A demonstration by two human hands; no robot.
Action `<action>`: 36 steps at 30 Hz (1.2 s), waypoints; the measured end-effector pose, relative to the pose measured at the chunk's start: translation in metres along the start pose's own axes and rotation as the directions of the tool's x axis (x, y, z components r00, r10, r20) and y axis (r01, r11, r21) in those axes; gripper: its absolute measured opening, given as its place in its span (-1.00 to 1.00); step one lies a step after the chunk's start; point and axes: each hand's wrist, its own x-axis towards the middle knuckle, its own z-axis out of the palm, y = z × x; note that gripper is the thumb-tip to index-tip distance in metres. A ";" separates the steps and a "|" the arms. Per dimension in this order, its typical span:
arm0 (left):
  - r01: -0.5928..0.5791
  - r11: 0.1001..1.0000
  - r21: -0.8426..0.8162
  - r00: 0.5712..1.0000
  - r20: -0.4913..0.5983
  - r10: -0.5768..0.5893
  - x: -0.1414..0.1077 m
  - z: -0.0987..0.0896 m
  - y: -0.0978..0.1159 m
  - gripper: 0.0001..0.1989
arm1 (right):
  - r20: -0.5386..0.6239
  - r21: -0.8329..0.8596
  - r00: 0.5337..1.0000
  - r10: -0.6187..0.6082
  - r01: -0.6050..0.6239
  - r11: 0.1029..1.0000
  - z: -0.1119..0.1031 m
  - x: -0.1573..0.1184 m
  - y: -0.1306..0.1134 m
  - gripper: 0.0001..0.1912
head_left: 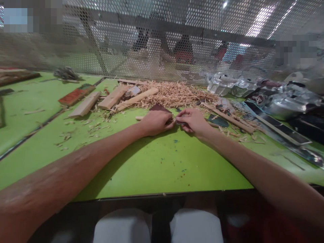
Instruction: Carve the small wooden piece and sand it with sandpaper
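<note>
Fingers curled, my left hand (156, 122) is around a thin wooden stick (139, 118), whose pale end sticks out to its left. Close beside it, my right hand (192, 122) pinches a small greyish piece (179, 121) between thumb and fingers; what it is cannot be made out. The fingertips of both hands nearly meet just above the green table. Behind my left hand lies a dark brown sheet (159, 107). A dark green piece (218, 120) rests right of my right hand, near a long wooden strip (230, 118).
Wood shavings (174, 92) are heaped at the back of the green table (152, 168). Wooden blocks (86, 104) and a red-painted block (76, 95) lie left. Silvery wrapped items (288, 103) and a long dark panel (280, 126) are right. A perforated screen (157, 44) stands behind.
</note>
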 end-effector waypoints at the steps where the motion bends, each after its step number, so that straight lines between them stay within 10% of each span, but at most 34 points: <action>1: 0.000 1.000 0.003 1.000 0.003 0.000 0.000 0.000 0.000 -0.64 | 0.036 -0.011 0.999 0.001 0.000 1.000 -0.001 0.000 0.000 -0.63; 36: 0.014 1.000 -0.020 1.000 -0.002 -0.014 0.000 0.003 -0.003 -0.62 | 0.070 -0.011 0.997 -0.036 0.037 0.999 -0.005 0.010 0.012 -0.72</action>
